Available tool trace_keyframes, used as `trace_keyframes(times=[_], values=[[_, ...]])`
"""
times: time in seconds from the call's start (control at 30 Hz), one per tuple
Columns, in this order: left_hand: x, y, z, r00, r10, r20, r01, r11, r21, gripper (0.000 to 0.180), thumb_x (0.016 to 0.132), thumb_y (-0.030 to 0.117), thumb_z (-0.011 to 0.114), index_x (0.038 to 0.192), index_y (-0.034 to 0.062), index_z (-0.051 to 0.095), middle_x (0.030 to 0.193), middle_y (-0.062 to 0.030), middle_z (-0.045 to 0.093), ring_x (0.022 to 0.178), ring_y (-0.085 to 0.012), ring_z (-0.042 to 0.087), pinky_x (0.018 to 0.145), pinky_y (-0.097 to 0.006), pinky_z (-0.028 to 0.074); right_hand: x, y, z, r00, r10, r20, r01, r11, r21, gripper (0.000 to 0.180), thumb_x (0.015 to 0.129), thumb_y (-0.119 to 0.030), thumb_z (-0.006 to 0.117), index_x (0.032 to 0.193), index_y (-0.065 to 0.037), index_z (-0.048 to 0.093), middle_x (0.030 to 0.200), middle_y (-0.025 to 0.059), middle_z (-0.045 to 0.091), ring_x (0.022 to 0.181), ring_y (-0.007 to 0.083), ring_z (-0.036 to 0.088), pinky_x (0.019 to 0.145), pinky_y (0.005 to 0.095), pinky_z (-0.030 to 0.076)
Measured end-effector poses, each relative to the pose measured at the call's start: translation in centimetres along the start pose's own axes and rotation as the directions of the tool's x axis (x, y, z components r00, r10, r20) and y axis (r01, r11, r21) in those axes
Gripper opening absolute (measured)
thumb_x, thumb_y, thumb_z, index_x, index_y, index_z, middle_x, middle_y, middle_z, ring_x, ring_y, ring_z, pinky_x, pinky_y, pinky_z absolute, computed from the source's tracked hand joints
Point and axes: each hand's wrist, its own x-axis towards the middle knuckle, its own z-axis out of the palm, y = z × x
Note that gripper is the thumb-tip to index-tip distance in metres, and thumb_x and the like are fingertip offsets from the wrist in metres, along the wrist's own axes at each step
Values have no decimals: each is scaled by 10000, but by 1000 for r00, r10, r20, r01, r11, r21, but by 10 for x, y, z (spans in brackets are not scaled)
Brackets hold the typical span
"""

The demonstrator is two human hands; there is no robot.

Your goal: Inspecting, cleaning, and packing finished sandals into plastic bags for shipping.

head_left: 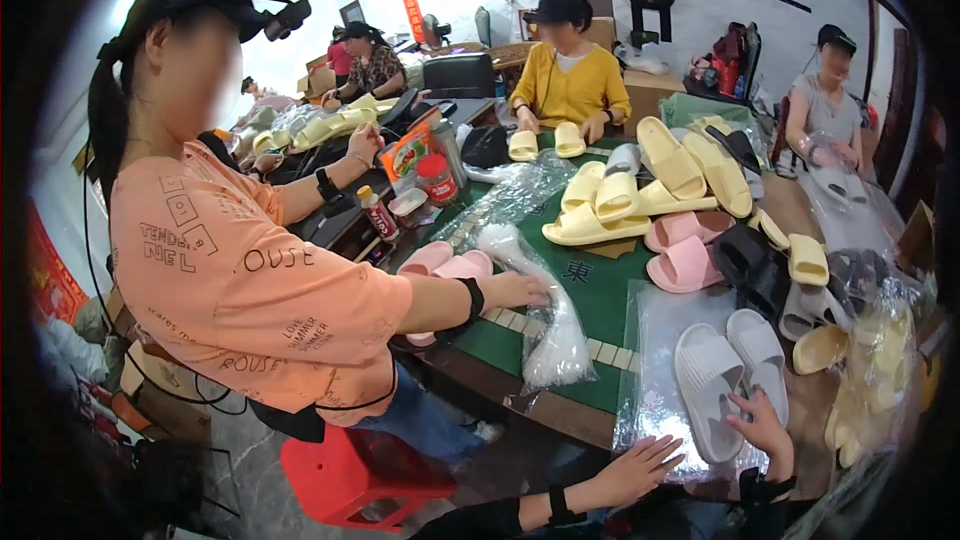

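A pair of light grey slippers lies on a clear plastic bag (655, 340) at the near right of the table. Of the two, the left slipper (708, 425) is closer to me, and the right slipper (757, 350) lies beside it. My right hand (765, 425) rests at the heel ends of the pair, fingers apart and touching the slippers without wrapping round them. Flat over the bag's near edge, my left hand (635, 472) has its fingers stretched out beside the left slipper and holds nothing.
Yellow slippers (670, 160), pink slippers (685, 270) and black slippers (750, 265) are heaped beyond the pair. A co-worker in an orange shirt (260, 280) reaches toward a bundle of white strips (560, 350). A red stool (360, 475) stands at the lower left. Other people sit across the table.
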Motion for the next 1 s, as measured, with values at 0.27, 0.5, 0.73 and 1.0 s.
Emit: trace_keyframes(times=[0.27,0.5,0.73,1.0], values=[[1,-1,-4,999,17,29,-15,997,-71,746,821,197,605,1447,31,235,1527,-154,179,1420,-295,156,1148,-415,131,28,15,10,997,14,-74,-7,995,95,383,789,-326,675,1137,-165,668,1359,391,320,1274,488,345,1053,453,315],[2,-4,-4,1000,30,-1,-30,996,-87,750,821,178,597,1455,42,219,1526,-150,182,1415,-290,174,1145,-411,150,31,3,14,993,59,-105,-43,988,149,348,813,-315,659,1109,-133,673,1393,338,321,1272,468,339,1066,453,289],[1,-3,0,1000,16,-7,-16,997,-74,747,818,171,596,1455,43,226,1527,-149,181,1413,-291,182,1142,-418,161,29,-12,18,984,-21,-177,32,998,58,366,787,-262,664,1119,-107,660,1275,312,408,1193,461,395,1035,479,301],[1,0,2,1000,23,3,-23,996,-81,754,816,179,602,1455,42,227,1531,-147,173,1418,-294,164,1144,-421,149,38,-9,26,964,0,-266,8,1000,30,399,784,-267,651,1125,-61,635,1197,287,460,1150,435,426,1018,492,298]])
